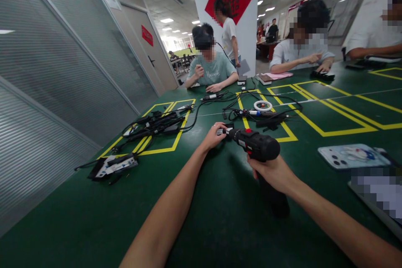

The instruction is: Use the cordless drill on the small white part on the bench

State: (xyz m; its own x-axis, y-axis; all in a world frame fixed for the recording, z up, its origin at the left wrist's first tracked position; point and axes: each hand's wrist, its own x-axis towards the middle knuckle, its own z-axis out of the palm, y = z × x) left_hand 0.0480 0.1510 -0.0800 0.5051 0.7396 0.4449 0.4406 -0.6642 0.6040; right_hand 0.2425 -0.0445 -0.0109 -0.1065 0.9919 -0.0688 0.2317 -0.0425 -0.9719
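Observation:
My right hand is wrapped round the grip of a black cordless drill with red parts, whose chuck points forward and left. At the drill's tip, the fingers of my left hand are pressed round a small light-coloured piece. A small black object lies just beyond those fingers. How the drill tip meets the piece is too small to tell. Both hands are over the green table.
Black cables tangle at the left, near a black-and-white bundle. Ahead lie a screwdriver-like tool and a white ring. A phone is at the right. People sit across the table.

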